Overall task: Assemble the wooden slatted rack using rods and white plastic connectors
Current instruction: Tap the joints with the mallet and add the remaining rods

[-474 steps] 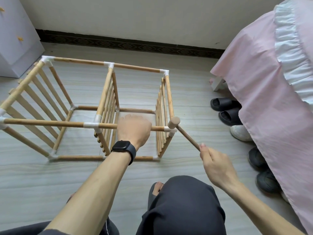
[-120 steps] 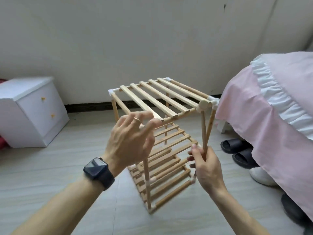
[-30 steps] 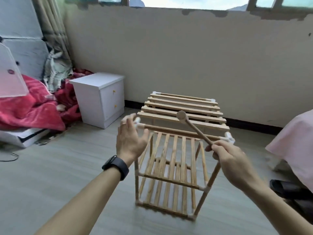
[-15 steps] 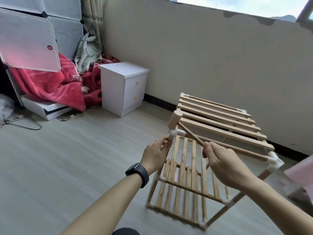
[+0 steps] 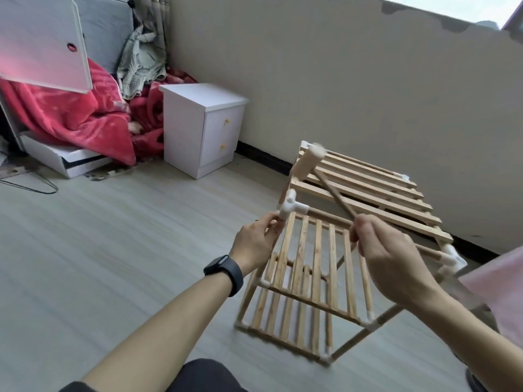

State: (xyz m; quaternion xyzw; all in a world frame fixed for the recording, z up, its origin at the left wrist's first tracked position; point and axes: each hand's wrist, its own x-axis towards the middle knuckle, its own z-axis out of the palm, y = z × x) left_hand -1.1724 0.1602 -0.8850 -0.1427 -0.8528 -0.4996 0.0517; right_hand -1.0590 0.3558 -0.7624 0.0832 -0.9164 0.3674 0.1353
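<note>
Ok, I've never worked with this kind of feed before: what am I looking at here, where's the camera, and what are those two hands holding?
There is no machine here. These are a person's two bare hands, filmed by one wide-angle camera worn on their head, looking forward and down. A wooden slatted rack stands on the floor, its rods joined by white plastic pieces. The left hand, with a dark smartwatch on the wrist, grips the rack's near top corner, right at a white connector. The right hand grips the handle of a small wooden mallet, whose head is above that corner and apart from it. Behind are a white nightstand and a red blanket.
</note>
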